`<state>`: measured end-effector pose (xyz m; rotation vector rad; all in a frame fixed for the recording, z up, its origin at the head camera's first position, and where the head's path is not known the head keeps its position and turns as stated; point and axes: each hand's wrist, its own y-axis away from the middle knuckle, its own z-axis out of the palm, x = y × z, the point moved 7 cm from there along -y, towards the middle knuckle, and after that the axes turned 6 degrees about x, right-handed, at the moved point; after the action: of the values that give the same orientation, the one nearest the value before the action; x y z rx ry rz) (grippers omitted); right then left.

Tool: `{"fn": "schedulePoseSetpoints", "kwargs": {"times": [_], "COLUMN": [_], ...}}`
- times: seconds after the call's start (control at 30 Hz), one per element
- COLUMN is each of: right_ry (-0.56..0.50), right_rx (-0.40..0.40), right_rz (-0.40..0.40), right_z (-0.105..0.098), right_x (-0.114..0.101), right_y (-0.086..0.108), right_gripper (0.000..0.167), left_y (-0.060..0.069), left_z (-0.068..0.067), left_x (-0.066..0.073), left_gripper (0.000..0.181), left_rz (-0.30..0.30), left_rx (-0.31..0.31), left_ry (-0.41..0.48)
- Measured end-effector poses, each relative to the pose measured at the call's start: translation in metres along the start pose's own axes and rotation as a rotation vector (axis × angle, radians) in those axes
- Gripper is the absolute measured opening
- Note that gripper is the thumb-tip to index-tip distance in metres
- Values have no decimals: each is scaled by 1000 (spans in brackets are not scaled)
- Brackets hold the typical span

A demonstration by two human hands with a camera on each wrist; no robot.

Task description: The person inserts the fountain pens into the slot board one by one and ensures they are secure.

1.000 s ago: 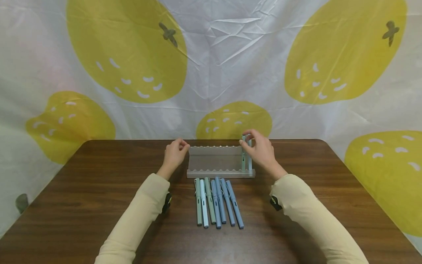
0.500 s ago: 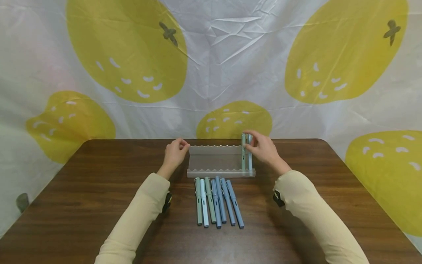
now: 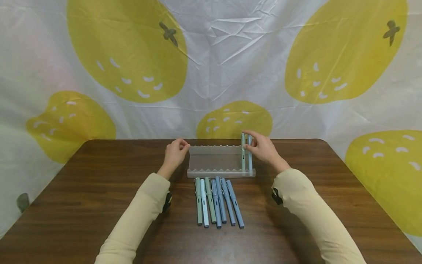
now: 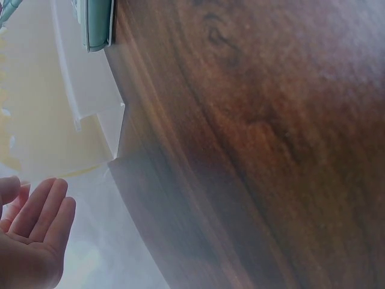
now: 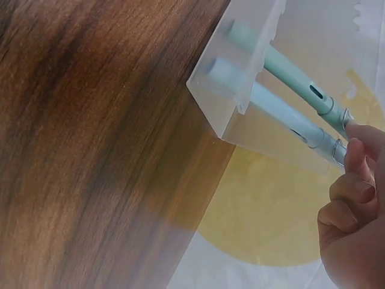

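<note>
A pale, wrinkled cloth (image 3: 211, 73) hangs behind a dark brown wood-grain table (image 3: 99, 205) with rounded far corners; large yellow fruits (image 3: 128, 44) with white flecks are printed across the cloth; soft light glints on the wood.

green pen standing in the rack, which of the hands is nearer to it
Right. The right hand holds the green pen near its top; the left hand is at the opposite end of the rack.
</note>
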<state>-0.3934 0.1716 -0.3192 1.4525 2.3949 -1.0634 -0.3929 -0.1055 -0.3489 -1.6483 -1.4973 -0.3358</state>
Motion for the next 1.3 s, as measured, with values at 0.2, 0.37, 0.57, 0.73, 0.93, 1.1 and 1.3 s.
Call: {"fn": "schedulePoseSetpoints", "kwargs": {"times": [0.2,0.37,0.57,0.73,0.93,1.1,1.3], "right_ry": [6,12,15,22,17,2,-23], "right_rx": [-6,-8,-11,10,82,94,-18], "right_rz": [10,27,37,24,-35,-72,-54], "right_z": [2,2,2,0,-5,1,16], "right_x": [0,0,0,-2,-8,-15,-22], "right_y": [-1,0,0,3,11,22,37], "right_gripper": [47,48,49,50,44,34,26], "left_y": [0,0,1,2,2,2,2], "left_z": [-1,-2,-2,-1,0,1,1], "left_x": [0,0,-1,1,3,4,4], "left_gripper": [18,17,17,18,19,18,18], "left_rz": [6,0,-4,-2,-1,8,10], "left_rx": [4,6,5,0,-8,-3,0], "left_ry": [-9,-7,-9,-9,3,6,4]}}
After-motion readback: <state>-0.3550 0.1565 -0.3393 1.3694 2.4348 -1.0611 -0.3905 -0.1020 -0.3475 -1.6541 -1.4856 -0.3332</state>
